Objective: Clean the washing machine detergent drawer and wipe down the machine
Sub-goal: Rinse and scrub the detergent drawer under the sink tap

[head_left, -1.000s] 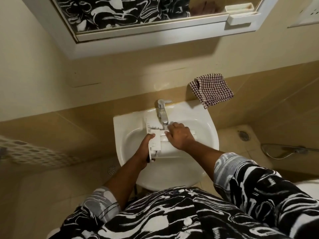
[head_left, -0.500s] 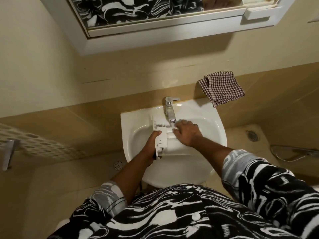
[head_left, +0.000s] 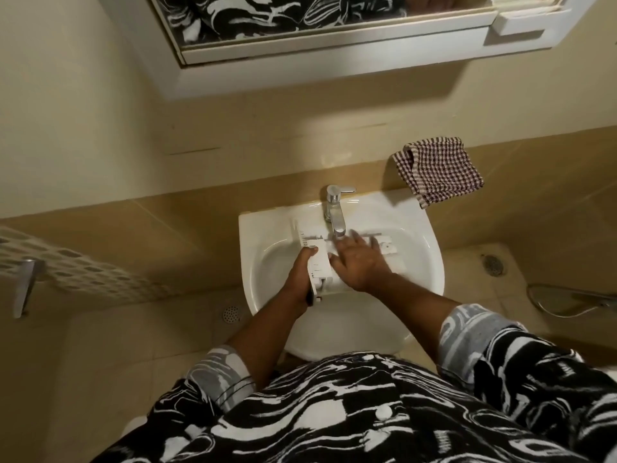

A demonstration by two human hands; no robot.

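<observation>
The left hand (head_left: pixel 299 275) is clenching the front panel end of the white plastic detergent drawer (head_left: pixel 321 266), thumb on the upper edge and fingers wrapped round the outer face. The right hand (head_left: pixel 361 262) is lying flat on the drawer's compartments, fingers straight and spread, gripping nothing. The drawer is resting across the bowl of the white ceramic sink (head_left: pixel 254 228), with its far end reaching towards the sink's right side and its middle sitting directly under the spout of the chrome tap (head_left: pixel 335 212) — whether water is running is hard to tell from this angle.

A red-and-white checked cloth (head_left: pixel 438 170) is lying folded at the sink's right rear corner, partly on the rim and partly against the tan wall tiles (head_left: pixel 133 228). Above, a white-framed mirror cabinet (head_left: pixel 334 51) is reflecting a black-and-white patterned garment.

Below the sink, the beige tiled floor (head_left: pixel 100 345) is showing a round metal floor drain (head_left: pixel 232 314) on the left and another further right. A white perforated plastic basket (head_left: pixel 83 272) is jutting in from the left edge.
</observation>
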